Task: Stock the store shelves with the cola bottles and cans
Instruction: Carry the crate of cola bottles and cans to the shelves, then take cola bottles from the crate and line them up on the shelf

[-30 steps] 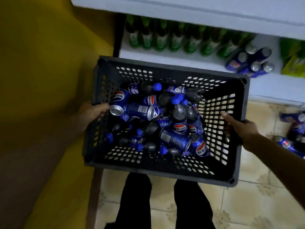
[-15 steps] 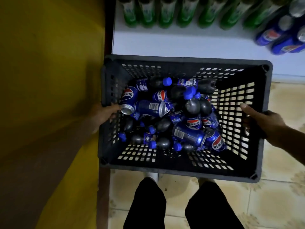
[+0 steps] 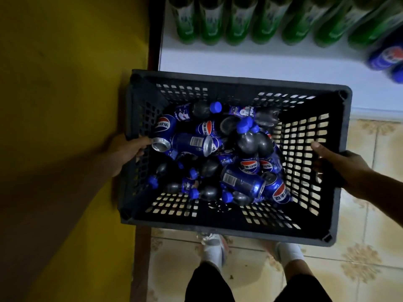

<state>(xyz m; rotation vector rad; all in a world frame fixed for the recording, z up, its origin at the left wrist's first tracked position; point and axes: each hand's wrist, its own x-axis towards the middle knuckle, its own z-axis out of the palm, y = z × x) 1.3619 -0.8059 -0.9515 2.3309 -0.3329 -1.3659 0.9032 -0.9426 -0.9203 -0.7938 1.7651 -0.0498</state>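
Cola bottles (image 3: 247, 139) and cans (image 3: 192, 143) lie jumbled in crate (image 3: 239, 80); both hands (image 3: 127, 149) grip its sides.

shelf (image 3: 250, 62) front: bare strip | back: green bottles (image 3: 237, 20) block | right: cola bottles (image 3: 383, 55)

Both hands grip a dark crate (image 3: 340, 118), left hand (image 3: 127, 150) at 9 o'clock on its wall, right hand (image 3: 337, 163) at 3 o'clock on the rim. Inside it's a jumble of cola cans (image 3: 193, 143) and bottles (image 3: 247, 140). Green bottles (image 3: 210, 20) line the white shelf (image 3: 250, 59) at 12 o'clock.
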